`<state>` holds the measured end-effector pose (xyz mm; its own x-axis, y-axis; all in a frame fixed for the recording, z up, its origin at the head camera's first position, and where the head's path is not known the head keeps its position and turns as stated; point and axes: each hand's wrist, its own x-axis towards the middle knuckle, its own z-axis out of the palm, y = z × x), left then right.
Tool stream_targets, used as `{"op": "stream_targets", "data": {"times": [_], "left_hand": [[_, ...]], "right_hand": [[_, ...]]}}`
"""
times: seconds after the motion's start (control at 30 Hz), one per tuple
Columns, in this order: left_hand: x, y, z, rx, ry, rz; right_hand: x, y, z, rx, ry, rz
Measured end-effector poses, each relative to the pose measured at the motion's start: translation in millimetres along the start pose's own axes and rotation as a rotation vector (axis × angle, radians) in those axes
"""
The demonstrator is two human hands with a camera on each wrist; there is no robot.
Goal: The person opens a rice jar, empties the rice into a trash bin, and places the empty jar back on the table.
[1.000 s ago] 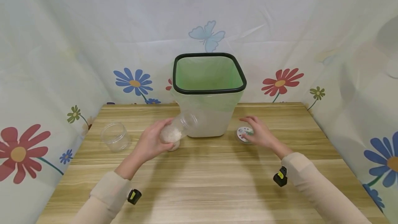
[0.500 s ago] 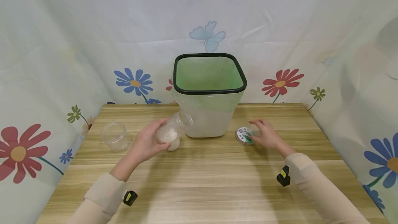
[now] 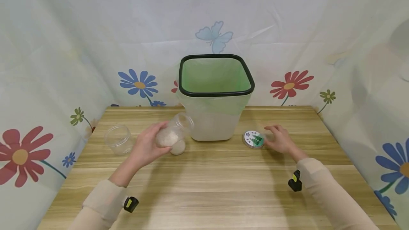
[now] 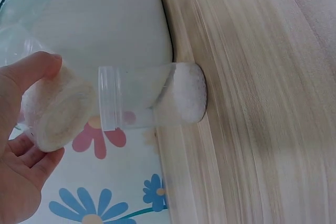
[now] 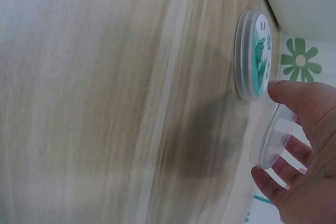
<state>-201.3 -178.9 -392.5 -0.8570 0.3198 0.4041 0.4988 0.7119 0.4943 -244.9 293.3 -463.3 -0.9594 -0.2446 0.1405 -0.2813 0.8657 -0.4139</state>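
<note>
My left hand (image 3: 148,146) holds a clear jar (image 4: 58,114) of white granules, tilted with its mouth toward the upper right. Close beside it a second clear jar (image 4: 139,98) stands upright on the table, white granules at its bottom. Whether the two jars touch is unclear. Between thumb and fingers of my right hand (image 3: 282,141) is a clear round lid (image 5: 275,135), raised off the wood. A flat round lid with a white and green label (image 5: 258,56) lies on the table just left of that hand.
A green bin (image 3: 214,120) with a black rim stands at the back centre, behind the jars. Another clear jar (image 3: 119,143) without a lid is on the left side of the wooden table (image 3: 217,191). Flowered cloth (image 3: 80,27) surrounds the table.
My left hand has shifted a little to the left with the tilted jar. The right hand has moved right, away from the labelled lid, which now shows more fully.
</note>
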Motion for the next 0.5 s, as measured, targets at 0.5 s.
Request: {"op": "stream_targets", "data": {"times": [0.5], "left_hand": [[-1.9,-5.2,-6.1,0.002,-0.004,-0.024]], "right_hand": [[-7.6,5.4,0.2,-0.014,-0.062,0.099]]}}
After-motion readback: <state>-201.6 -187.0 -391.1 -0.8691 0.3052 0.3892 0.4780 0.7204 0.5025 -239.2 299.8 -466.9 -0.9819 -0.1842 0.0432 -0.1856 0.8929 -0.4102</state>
